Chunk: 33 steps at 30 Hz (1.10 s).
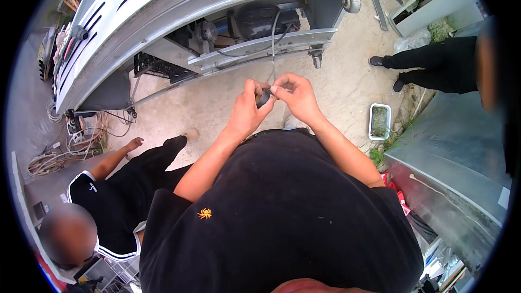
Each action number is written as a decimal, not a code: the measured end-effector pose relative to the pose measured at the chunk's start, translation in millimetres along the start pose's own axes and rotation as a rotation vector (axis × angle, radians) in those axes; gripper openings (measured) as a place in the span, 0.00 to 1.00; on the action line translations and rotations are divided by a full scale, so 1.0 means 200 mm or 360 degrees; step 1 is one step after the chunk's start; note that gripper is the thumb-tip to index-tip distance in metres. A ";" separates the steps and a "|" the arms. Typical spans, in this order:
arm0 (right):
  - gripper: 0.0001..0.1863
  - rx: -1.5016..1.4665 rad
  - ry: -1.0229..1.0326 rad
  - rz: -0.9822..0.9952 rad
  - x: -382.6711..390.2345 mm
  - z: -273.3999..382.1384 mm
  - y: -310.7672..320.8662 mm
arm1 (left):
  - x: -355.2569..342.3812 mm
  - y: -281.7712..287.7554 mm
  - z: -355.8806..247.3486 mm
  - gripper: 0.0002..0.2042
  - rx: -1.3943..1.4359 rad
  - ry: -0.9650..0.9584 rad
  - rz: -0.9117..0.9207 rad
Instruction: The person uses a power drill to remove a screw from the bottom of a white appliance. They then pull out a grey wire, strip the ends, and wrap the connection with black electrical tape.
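My left hand (247, 107) is closed around a small dark object (264, 97), which looks like a tape roll, in front of my torso. My right hand (294, 97) pinches at the top of it, where a grey cable (273, 49) reaches my fingers. The cable runs down from the underside of a large metal appliance (157, 19), past a black compressor (255, 21) and a frame rail. What exactly lies between my fingertips is too small to make out.
A co-worker (119, 195) is low at my lower left; another person (445, 62) stands at right. Tangled cables (65, 157) lie left. Casters (351, 1) support the appliance. A small tray of greenery (380, 122) and steel panels (450, 157) are at right.
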State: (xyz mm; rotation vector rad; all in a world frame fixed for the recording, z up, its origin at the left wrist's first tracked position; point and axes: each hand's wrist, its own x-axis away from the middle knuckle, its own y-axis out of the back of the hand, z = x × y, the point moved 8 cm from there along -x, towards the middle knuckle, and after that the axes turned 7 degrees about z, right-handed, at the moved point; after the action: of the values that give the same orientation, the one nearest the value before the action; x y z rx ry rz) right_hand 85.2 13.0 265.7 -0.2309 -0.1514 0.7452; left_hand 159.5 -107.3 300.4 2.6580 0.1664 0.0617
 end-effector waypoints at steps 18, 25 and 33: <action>0.03 -0.0094 -0.0171 -0.0162 0.18 -0.01 -0.10 | 0.36 0.21 0.13 0.16 0.0024 0.0204 0.0055; 0.07 -0.0139 -0.0412 0.0281 0.06 0.00 -0.02 | 0.32 0.22 -0.01 0.18 -0.0029 0.0537 0.0006; 0.16 0.0026 -0.0288 0.0419 0.03 -0.01 0.27 | 0.06 0.16 -0.28 0.20 -0.0110 0.0619 -0.0006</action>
State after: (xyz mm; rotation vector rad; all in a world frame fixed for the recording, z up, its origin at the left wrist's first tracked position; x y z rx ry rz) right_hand 55.1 55.2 249.8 -0.1694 -0.2903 1.0293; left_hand 170.9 -108.3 364.5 2.5490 0.2889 0.5738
